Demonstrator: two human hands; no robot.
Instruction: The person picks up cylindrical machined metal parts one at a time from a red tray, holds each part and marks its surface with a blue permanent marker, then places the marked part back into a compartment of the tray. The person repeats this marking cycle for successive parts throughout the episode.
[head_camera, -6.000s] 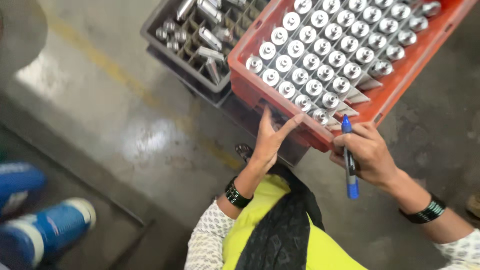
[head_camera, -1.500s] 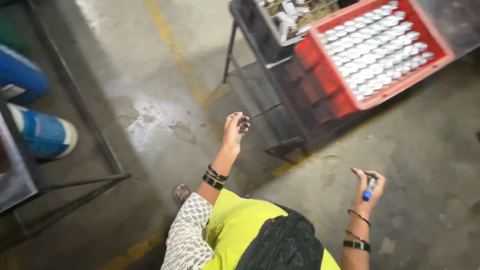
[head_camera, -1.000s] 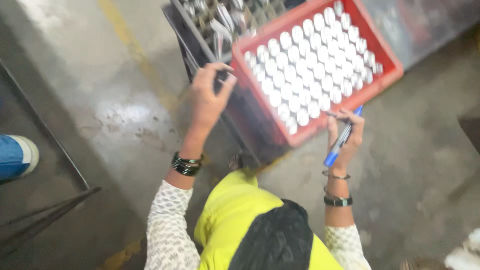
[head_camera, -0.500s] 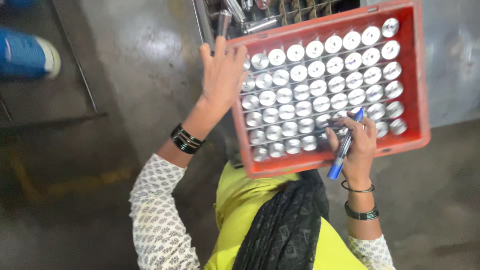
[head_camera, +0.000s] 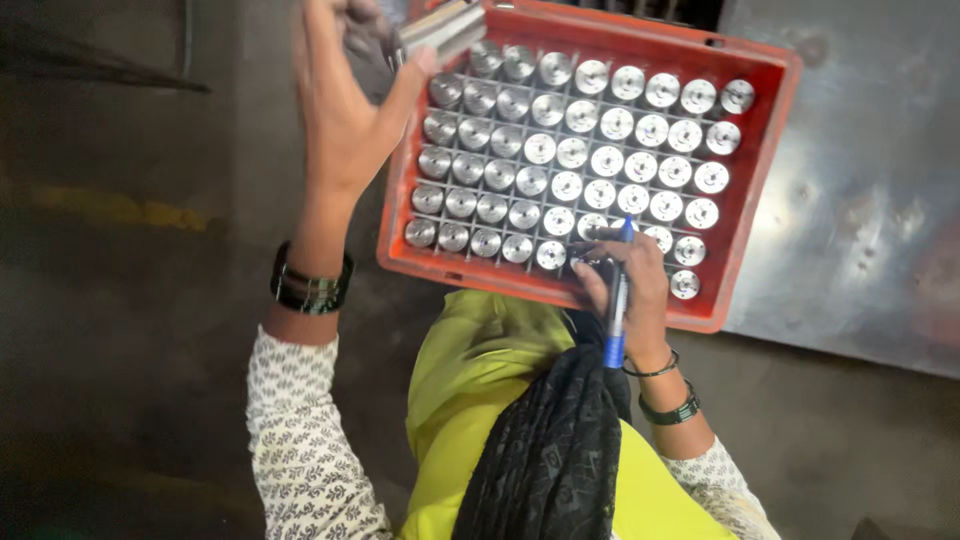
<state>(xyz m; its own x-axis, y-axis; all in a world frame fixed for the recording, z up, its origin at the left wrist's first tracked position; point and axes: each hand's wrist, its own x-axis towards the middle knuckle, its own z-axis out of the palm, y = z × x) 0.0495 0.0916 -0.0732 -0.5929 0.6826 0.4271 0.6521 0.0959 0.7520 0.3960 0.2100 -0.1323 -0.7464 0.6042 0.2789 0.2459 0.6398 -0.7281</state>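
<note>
Left hand (head_camera: 345, 110) grips a blurred metal cylinder (head_camera: 443, 28); right hand (head_camera: 625, 280) clasps a blue marker (head_camera: 617, 300) over the crate (head_camera: 745, 200).

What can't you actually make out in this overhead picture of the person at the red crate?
- Left hand: its fingertips and the far end of the metal cylinder it grips are cut off by the top edge and motion-blurred.
- Blue marker in the right hand: whether its tip touches a part is too small to tell.
- Red crate: the cylinders' bodies are hidden below their tops.
- Floor, left: dark and blurred.
</note>
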